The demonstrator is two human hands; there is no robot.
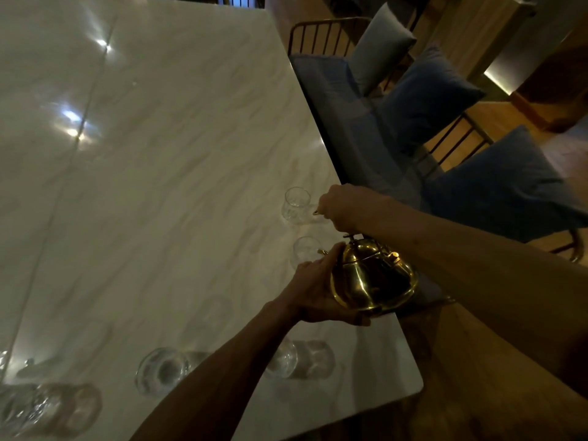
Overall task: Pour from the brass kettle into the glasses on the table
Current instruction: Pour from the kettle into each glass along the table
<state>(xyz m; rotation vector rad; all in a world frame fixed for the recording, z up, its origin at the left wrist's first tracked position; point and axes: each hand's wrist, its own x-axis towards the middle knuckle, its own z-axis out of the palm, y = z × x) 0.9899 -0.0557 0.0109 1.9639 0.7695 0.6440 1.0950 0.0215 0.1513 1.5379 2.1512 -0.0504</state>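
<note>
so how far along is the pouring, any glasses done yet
Done: nothing I can confirm; the glasses' fill is unreadable in this dim view. In hand: right hand holds the brass kettle handle, left hand supports its body, spout near the middle glass. Left: seemingly the far glass and near glasses.

Head view, steeply down, close

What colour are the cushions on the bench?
Dark blue cushions, one paler grey, seen in the head view.

Pale marble tabletop [152, 192]: two glasses [296, 205] by its right edge, perhaps four more along the near edge.
</note>
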